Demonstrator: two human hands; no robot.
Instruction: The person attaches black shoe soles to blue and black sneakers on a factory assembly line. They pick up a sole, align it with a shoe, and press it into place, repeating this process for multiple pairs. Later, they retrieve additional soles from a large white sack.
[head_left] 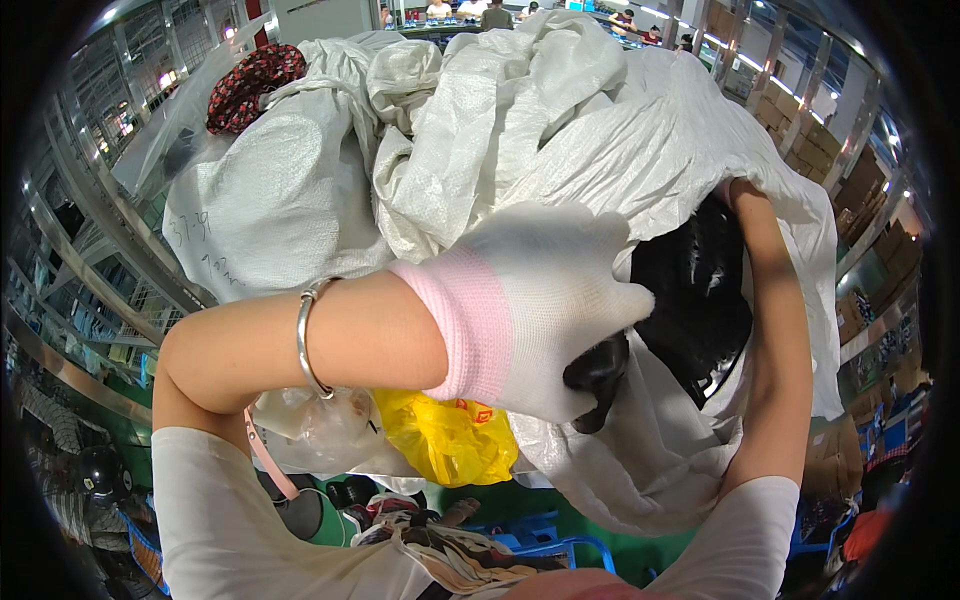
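Note:
My left hand (540,300), in a white knit glove with a pink cuff, is closed on the rim of a large white woven sack (620,140) held up in front of me. A silver bangle (305,340) sits on that wrist. Dark black items (690,290) fill the sack's open mouth, and one black piece (598,378) pokes out just under the glove. My bare right forearm (780,320) rises along the sack's right side. The right hand itself is hidden behind the sack fabric near the top.
A second white sack (270,200) with handwriting bulges at left, with a red-and-black patterned cloth (250,85) above it. A yellow plastic bag (445,435) and a clear bag (310,425) hang below my arm. Metal shelving (90,230) stands left, cardboard boxes (810,140) right, a blue crate (540,545) below.

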